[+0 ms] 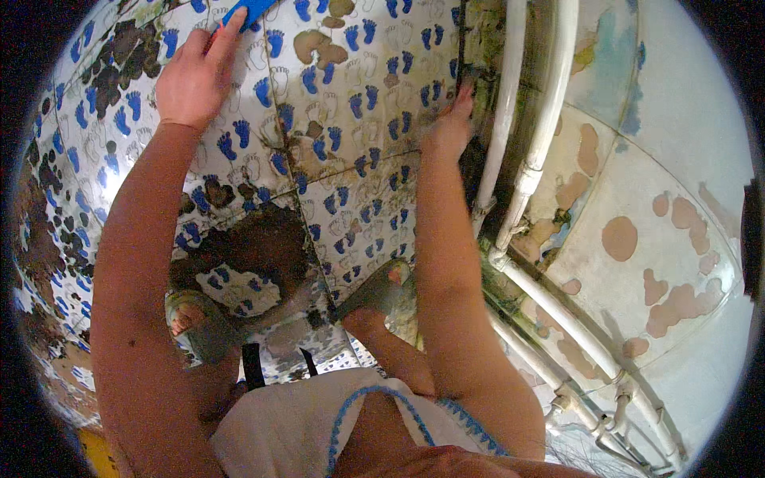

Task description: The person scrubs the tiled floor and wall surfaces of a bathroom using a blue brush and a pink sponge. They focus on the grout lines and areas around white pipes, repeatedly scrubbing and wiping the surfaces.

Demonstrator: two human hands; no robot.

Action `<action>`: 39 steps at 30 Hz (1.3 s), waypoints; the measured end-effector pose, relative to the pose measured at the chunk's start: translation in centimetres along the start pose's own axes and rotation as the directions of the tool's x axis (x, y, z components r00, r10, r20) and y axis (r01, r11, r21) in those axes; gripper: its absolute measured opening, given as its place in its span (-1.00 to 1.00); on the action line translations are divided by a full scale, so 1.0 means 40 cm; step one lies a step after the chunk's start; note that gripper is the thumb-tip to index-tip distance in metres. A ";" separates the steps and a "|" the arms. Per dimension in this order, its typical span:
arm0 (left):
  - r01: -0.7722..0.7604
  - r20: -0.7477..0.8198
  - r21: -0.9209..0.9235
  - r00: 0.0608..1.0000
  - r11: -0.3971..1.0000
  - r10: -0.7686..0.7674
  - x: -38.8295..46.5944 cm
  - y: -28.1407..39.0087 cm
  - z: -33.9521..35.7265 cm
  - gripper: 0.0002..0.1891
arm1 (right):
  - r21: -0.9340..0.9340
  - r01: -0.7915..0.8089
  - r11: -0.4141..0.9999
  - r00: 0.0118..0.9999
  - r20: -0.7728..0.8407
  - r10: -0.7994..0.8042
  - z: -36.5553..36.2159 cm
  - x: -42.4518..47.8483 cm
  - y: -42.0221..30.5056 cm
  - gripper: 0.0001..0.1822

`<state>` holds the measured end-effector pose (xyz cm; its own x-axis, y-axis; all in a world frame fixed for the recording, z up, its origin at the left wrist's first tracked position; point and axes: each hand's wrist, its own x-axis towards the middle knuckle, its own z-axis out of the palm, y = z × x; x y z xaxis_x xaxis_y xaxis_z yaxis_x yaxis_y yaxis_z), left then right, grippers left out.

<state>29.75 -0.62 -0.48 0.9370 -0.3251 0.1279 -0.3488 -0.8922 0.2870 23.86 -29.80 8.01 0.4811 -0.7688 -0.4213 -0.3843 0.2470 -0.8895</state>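
Note:
My left hand is at the upper left, over the tiled floor. Its fingers are on a blue plastic object with a bit of red beside it; the picture's top edge cuts most of it off. My right hand reaches down to the dark, grimy joint where the floor meets the wall, left of the white pipes. That hand is blurred, and whether anything is in its fingers cannot be made out. Under both arms lie white floor tiles printed with blue footprints, with brown stains and worn dark patches.
Two white pipes run along the wall's foot, bending at a joint and continuing to the lower right. The stained wall tiles rise at right. My feet, in dark slippers, stand below. A large bare dark patch breaks the floor pattern.

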 end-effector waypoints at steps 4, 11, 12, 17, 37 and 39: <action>-0.033 -0.006 -0.049 0.999 0.998 0.033 -0.003 0.007 -0.024 -0.46 | -0.310 -0.062 0.949 0.996 -0.074 0.041 0.013 0.002 -0.040 -0.43; -0.018 0.015 -0.052 1.000 0.998 0.018 -0.010 0.013 -0.034 -0.43 | -0.605 -0.105 0.789 0.994 -0.048 0.095 -0.058 0.073 0.019 -0.53; -0.031 0.024 -0.048 0.999 0.998 0.032 -0.003 0.009 -0.030 -0.44 | -0.856 -0.101 0.506 0.981 -0.001 0.195 -0.076 0.190 -0.009 -0.51; 0.027 0.053 -0.007 0.998 1.000 -0.027 -0.003 0.018 -0.013 -0.46 | -0.620 0.729 0.290 0.581 0.337 -0.741 -0.218 0.283 0.229 -0.54; 0.014 0.043 -0.049 0.999 0.999 -0.012 0.005 0.017 -0.035 -0.47 | -0.782 0.204 0.588 0.955 0.028 -0.294 -0.169 0.216 0.142 -0.47; 0.016 0.055 -0.032 0.998 0.999 -0.015 -0.007 0.012 -0.035 -0.47 | -0.740 0.350 0.574 0.889 0.070 -0.452 -0.156 0.156 0.174 -0.45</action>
<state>29.29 -0.52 0.95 0.9417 -0.3288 0.0712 -0.3338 -0.8870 0.3191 19.26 -36.55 0.29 0.6567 -0.7540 0.0155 -0.6354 -0.5642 -0.5272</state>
